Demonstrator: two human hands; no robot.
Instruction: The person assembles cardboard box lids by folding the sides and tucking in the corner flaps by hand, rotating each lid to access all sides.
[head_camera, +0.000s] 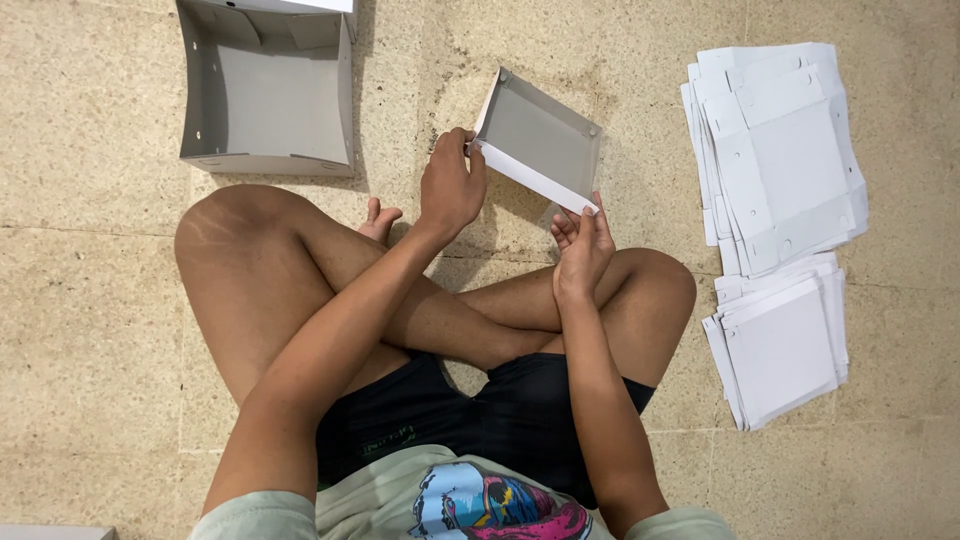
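Note:
I sit cross-legged on a stone floor and hold a small folded cardboard tray (540, 138) tilted above the floor in front of my knees. Its inside is grey and its outer wall is white. My left hand (450, 185) grips the tray's near left corner. At the near right corner, my right hand (583, 243) pinches the white wall with its fingertips.
A larger open grey cardboard box (268, 95) lies on the floor at the upper left. Two stacks of flat white cardboard blanks lie at the right: a bigger die-cut stack (780, 140) and a smaller one (780, 350) nearer me.

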